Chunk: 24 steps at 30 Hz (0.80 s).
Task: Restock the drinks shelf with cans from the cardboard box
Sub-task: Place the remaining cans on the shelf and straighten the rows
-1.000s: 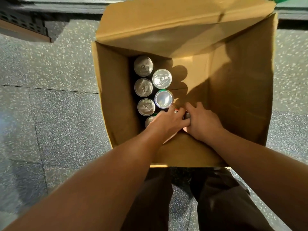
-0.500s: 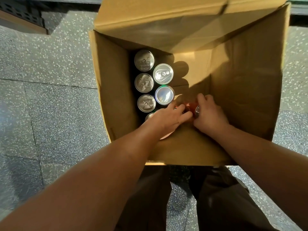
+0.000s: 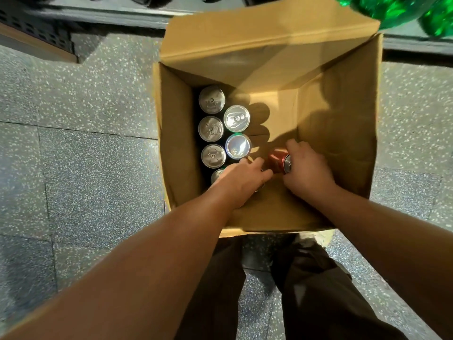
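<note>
A red can (image 3: 277, 159) is gripped on its side by the right hand (image 3: 306, 170) inside an open cardboard box (image 3: 343, 119) on a speckled floor (image 3: 85, 155). The left hand (image 3: 242, 182) is seen over the nearest of the upright cans (image 3: 212, 128) lined along the box's left wall; its grip cannot be made out.

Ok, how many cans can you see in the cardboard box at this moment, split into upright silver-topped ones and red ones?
Upright cans showing silver tops: 6, one partly under the left hand
Red can, lying sideways in the right hand: 1
Total: 7 visible; whether any more lie beneath the left hand cannot be told.
</note>
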Available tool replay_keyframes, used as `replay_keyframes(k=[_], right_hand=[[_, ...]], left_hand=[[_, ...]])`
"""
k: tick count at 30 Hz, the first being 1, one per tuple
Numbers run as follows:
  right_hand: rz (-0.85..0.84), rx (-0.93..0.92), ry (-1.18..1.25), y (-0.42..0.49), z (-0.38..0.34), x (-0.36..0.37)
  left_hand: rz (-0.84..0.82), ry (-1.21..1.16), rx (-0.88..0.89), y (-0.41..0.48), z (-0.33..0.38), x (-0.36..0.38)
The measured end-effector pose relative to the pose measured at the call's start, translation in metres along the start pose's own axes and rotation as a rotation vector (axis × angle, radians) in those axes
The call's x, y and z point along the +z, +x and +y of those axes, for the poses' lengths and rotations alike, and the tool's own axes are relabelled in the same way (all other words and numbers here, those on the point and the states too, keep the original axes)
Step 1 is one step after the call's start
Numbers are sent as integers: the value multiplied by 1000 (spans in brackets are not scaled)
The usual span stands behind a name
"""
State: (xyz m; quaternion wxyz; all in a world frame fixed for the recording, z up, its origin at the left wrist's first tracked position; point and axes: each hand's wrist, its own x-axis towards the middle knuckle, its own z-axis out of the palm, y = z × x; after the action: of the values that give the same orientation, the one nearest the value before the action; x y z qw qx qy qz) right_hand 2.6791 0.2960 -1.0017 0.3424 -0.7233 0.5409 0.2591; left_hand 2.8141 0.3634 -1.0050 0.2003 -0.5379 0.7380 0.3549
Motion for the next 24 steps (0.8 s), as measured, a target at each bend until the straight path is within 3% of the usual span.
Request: replay_keyframes(k=[11,15,19,24], right_hand=[[87,-66,-10,-91,-48,-116],[106,-118,-26,-121,-67,-167],[154,-162,-86,-153,-83,-210],[211,-277,-71,-209,-99,-270]], left_hand=[[106,-163,56,-87,7,-133],[101,-232,-56,-124,8,-182],[186,-108,-41,-163,18,-225],[281,-248,-153,-207,37,-283]])
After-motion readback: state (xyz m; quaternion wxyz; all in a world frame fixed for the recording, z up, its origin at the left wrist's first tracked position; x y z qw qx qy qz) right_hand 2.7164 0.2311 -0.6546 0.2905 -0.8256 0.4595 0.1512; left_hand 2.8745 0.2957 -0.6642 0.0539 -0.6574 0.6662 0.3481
